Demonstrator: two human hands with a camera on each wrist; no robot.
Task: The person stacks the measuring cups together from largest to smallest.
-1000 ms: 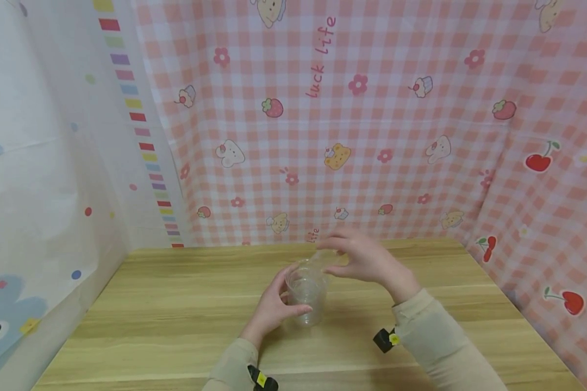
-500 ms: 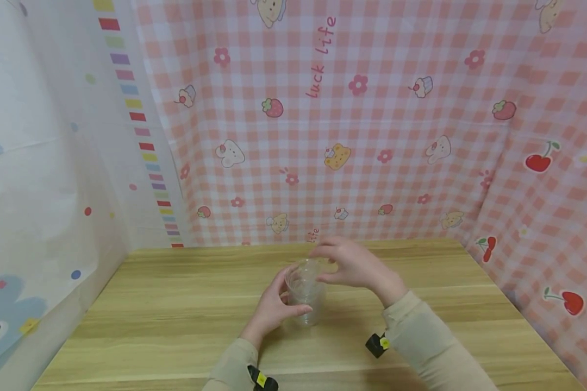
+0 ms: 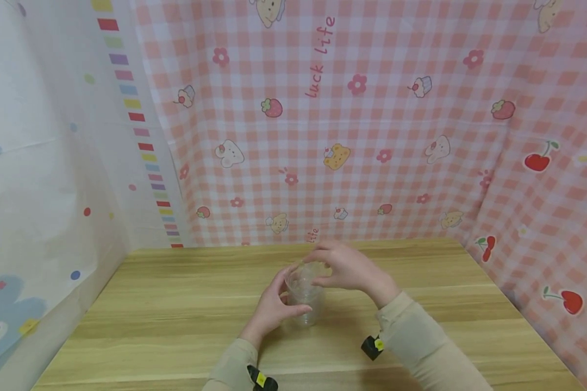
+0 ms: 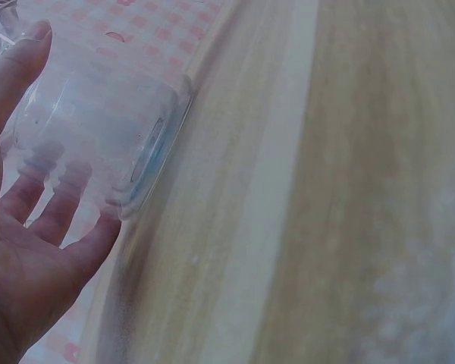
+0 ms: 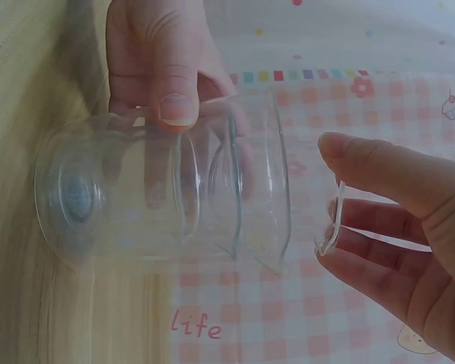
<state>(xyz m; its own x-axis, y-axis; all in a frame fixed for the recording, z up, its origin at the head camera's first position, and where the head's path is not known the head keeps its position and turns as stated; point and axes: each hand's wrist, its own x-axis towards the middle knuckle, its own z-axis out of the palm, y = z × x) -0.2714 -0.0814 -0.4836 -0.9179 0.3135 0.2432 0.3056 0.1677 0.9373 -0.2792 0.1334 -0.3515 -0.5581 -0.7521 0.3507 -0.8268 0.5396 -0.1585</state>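
A large clear see-through cup (image 3: 307, 315) stands upright on the table, and my left hand (image 3: 270, 310) grips its near-left side, thumb in front and fingers around the back. In the left wrist view the cup (image 4: 98, 114) has its base at the tabletop. Above it, my right hand (image 3: 348, 271) pinches the rim of a smaller clear cup (image 5: 335, 224) between thumb and fingers. In the right wrist view this smaller cup's lower part sits inside the mouth of the larger cup (image 5: 114, 235), its rim still outside. Transparency makes its exact depth hard to tell.
The wooden table (image 3: 176, 326) runs back to a pink checked cloth (image 3: 283, 136) hung behind and along the right. A white dotted cloth (image 3: 39, 163) hangs on the left. Black wrist devices (image 3: 372, 346) sit by both sleeves.
My right hand has moved left and slightly down with the smaller cup, bringing it over and into the larger cup's mouth. The left hand and larger cup have stayed in place.
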